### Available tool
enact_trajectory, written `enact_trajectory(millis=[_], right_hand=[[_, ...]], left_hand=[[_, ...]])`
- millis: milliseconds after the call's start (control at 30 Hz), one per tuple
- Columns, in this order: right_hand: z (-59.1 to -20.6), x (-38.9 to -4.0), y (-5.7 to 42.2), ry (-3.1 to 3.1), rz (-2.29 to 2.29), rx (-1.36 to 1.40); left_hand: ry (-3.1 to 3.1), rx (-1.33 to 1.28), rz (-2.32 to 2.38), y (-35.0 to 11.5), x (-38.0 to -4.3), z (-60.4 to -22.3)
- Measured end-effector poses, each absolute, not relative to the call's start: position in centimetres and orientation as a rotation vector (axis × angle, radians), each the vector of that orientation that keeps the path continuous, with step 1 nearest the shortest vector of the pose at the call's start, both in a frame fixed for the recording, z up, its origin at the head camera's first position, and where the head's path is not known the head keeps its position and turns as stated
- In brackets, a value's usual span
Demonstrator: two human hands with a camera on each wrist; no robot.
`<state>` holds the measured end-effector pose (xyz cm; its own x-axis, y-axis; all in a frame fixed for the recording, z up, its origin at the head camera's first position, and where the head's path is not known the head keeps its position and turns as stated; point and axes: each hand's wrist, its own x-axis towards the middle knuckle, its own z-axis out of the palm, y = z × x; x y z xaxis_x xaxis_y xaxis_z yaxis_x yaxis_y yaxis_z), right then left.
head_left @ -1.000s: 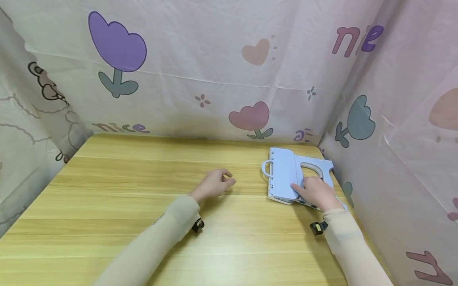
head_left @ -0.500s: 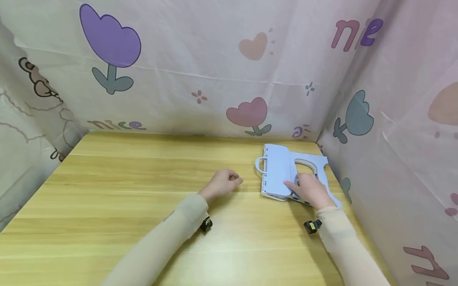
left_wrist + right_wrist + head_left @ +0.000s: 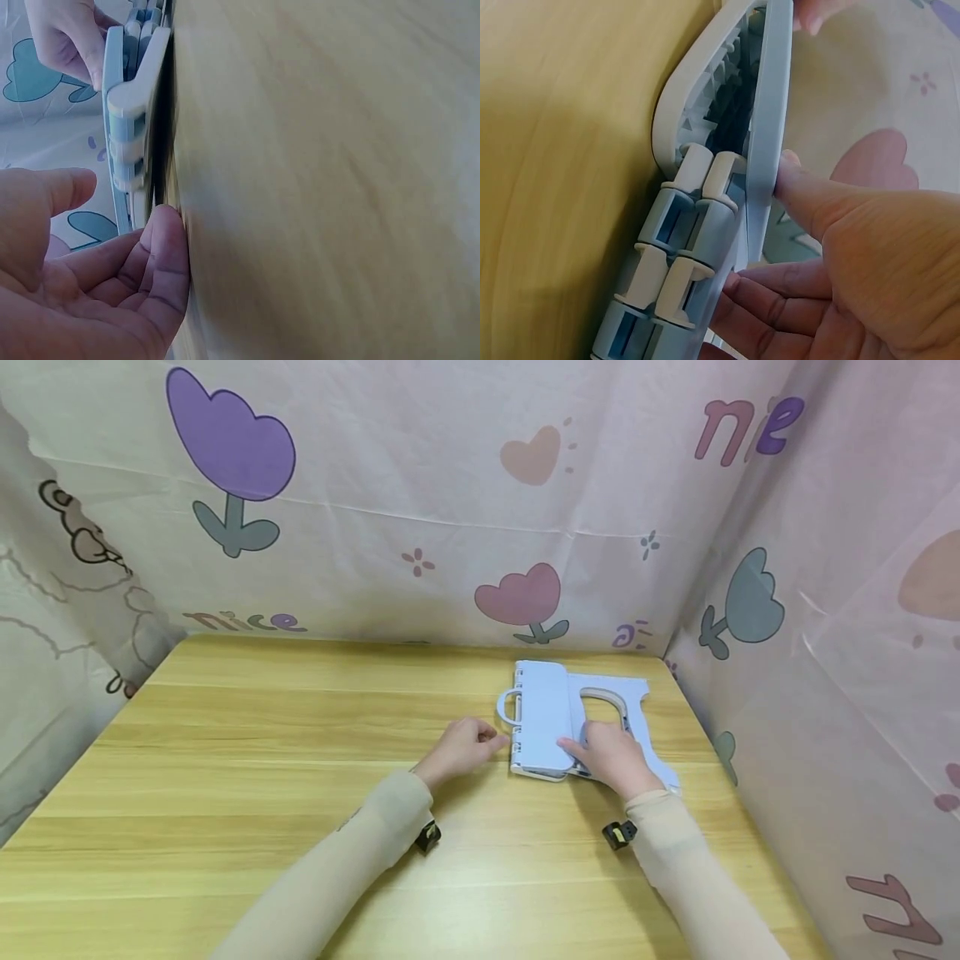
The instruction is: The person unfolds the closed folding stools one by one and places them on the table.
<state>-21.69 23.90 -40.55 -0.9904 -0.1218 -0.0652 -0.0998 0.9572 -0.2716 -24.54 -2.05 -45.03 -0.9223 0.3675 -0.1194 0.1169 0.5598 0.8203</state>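
Note:
A light blue plastic folding stool [image 3: 543,714] lies folded on the wooden table, its hinged sections showing in the right wrist view. From its left edge juts a small carry handle [image 3: 507,707]. My right hand [image 3: 617,758] grips the stool: the thumb presses the top panel, and the fingers reach down at the leg opening, partly hidden in the head view. Just left of the stool, my left hand [image 3: 463,750] holds nothing. Its fingers are loosely bent, with the thumb apart from them, and the fingertips are close to the stool's edge and the tabletop.
The wood-grain table [image 3: 225,760] extends to the left and front. A printed curtain [image 3: 360,485] hangs along the back, and another stretch of curtain [image 3: 840,693] runs down the right side. Small black cameras [image 3: 619,835] are strapped at both wrists.
My right hand has slid the folding stool leftward across the table, closer to my left hand. The left hand moved slightly right at first, then stayed nearly still.

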Motion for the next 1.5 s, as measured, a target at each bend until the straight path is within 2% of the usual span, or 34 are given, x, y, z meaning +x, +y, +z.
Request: enact_trajectory(millis=[800,1500], right_hand=[[-41.3,-21.7,16.4,3.073,-0.444,-0.304],[-41.9,-21.2,9.7,3.062,-0.436,-0.463]], left_hand=[[2.49,0.22,1.363,-6.3,-23.6,-44.5],[2.585,0.155,1.231,-14.0,-21.6,-44.2]])
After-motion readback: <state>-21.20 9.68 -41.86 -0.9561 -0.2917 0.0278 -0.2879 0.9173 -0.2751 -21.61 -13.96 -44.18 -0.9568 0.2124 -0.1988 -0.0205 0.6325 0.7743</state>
